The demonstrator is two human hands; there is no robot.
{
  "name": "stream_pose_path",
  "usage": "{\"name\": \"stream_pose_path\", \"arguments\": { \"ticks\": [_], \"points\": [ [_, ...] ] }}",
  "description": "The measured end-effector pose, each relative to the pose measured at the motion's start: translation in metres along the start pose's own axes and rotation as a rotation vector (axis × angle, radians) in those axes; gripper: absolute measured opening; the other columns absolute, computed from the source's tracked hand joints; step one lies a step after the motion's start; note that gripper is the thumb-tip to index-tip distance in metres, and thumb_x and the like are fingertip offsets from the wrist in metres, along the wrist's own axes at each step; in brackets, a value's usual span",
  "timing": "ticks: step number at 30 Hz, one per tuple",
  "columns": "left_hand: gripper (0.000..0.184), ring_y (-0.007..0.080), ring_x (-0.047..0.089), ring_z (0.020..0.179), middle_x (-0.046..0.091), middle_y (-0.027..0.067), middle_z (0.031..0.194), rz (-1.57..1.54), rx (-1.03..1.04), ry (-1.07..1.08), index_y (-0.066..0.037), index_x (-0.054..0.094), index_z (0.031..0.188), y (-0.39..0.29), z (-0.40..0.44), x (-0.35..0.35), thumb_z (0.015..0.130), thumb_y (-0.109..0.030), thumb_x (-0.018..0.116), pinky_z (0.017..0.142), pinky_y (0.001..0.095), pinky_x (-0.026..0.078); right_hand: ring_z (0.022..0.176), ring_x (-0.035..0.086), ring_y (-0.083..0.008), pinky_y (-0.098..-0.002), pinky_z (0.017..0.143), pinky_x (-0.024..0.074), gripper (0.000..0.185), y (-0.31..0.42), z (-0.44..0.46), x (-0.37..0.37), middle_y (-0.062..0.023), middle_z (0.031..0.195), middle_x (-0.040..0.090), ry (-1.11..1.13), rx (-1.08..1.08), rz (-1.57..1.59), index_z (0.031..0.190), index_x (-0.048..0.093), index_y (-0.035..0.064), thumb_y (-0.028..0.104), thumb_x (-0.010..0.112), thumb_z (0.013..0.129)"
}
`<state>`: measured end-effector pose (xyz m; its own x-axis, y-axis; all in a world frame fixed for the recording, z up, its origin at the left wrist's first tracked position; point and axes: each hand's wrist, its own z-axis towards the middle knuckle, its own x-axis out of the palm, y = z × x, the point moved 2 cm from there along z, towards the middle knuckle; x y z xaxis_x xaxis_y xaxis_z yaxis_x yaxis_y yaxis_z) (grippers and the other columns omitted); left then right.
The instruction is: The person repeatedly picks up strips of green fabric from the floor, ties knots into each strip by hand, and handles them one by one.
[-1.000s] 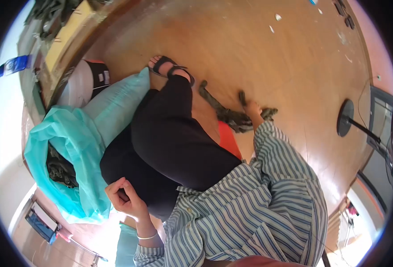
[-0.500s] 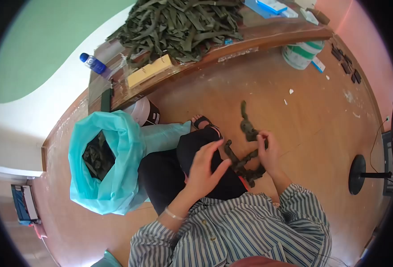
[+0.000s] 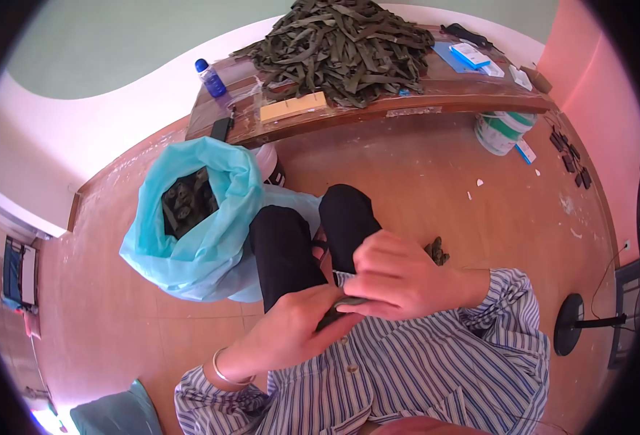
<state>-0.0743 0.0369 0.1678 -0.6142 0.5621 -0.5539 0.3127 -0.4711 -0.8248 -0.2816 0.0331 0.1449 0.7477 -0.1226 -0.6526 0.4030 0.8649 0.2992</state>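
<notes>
Close in front of my striped shirt, my left hand (image 3: 291,330) and my right hand (image 3: 399,279) meet. Both are closed on a dark olive-green fabric strip (image 3: 332,313), of which only a short part shows between the fingers. My palms and fingers hide the rest of it. Beyond my right hand, a small dark green bunch of fabric (image 3: 437,251) lies on the floor. To my left stands a turquoise sack (image 3: 211,272), its mouth rolled open, with dark green fabric pieces (image 3: 189,204) inside.
A large heap of olive-green strips (image 3: 345,51) covers much of the low wooden table (image 3: 472,101). A blue bottle (image 3: 210,78), a yellow block (image 3: 293,107) and blue-white boxes (image 3: 471,55) share it. A white-green bucket (image 3: 505,133) stands beneath. A black stand (image 3: 570,325) is at right.
My hands, apart before, have come together in front of my body, now closed on a strip. The right hand has left the fabric on the floor. My view has tilted up.
</notes>
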Motion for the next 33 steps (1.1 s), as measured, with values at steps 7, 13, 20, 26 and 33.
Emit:
{"name": "stream_pose_path", "arguments": {
  "ticks": [7, 13, 20, 26, 33],
  "points": [
    [0.009, 0.0239, 0.057, 0.062, 0.067, 0.0086, 0.086, -0.052, -0.099, 0.056, 0.0, 0.067, 0.101, 0.002, -0.048, -0.003, 0.097, -0.009, 0.067, 0.057, 0.0325, 0.046, 0.095, 0.06, -0.0181, -0.0365, 0.094, 0.0447, 0.013, 0.013, -0.006, -0.008, -0.0038, 0.1, 0.065, -0.233, -0.02, 0.165, 0.094, 0.071, 0.0098, 0.018, 0.078, 0.087],
    [0.011, 0.0227, 0.055, 0.058, 0.066, 0.0079, 0.08, 0.314, -0.044, 0.008, -0.001, 0.068, 0.104, 0.025, -0.039, 0.011, 0.1, -0.011, 0.066, 0.054, 0.0322, 0.044, 0.086, 0.06, -0.0169, -0.0337, 0.093, 0.0428, 0.01, 0.001, 0.006, 0.009, -0.0023, 0.09, 0.066, 0.05, 0.259, 0.15, 0.082, 0.069, 0.0094, 0.011, 0.076, 0.088],
    [0.013, 0.0198, 0.054, 0.056, 0.064, 0.0072, 0.073, -0.01, -0.154, -0.117, -0.002, 0.069, 0.103, 0.017, -0.033, 0.013, 0.101, -0.014, 0.065, 0.054, 0.032, 0.043, 0.079, 0.058, -0.0171, -0.0297, 0.087, 0.0422, 0.018, -0.003, -0.004, 0.002, -0.0033, 0.088, 0.069, 0.015, 0.259, 0.286, 0.071, 0.066, 0.0068, 0.004, 0.071, 0.089],
    [0.014, 0.0179, 0.052, 0.056, 0.066, 0.0058, 0.073, -0.132, -0.309, -0.003, -0.002, 0.07, 0.103, 0.059, -0.065, 0.005, 0.1, -0.016, 0.066, 0.055, 0.0316, 0.043, 0.073, 0.053, -0.0123, -0.0246, 0.067, 0.0401, 0.019, -0.052, -0.058, -0.003, -0.0025, 0.081, 0.063, -0.576, 0.819, 0.268, 0.075, 0.069, 0.0011, 0.005, 0.067, 0.093],
    [0.017, 0.0209, 0.055, 0.059, 0.067, 0.0085, 0.075, -0.059, -0.447, -0.016, -0.004, 0.071, 0.101, 0.126, -0.058, 0.018, 0.102, -0.019, 0.063, 0.06, 0.0342, 0.045, 0.097, 0.062, -0.02, -0.0331, 0.088, 0.0456, 0.019, -0.088, -0.087, 0.069, -0.0025, 0.104, 0.069, -0.115, 0.637, -0.065, 0.113, 0.072, 0.0091, 0.012, 0.068, 0.094]
  ]
}}
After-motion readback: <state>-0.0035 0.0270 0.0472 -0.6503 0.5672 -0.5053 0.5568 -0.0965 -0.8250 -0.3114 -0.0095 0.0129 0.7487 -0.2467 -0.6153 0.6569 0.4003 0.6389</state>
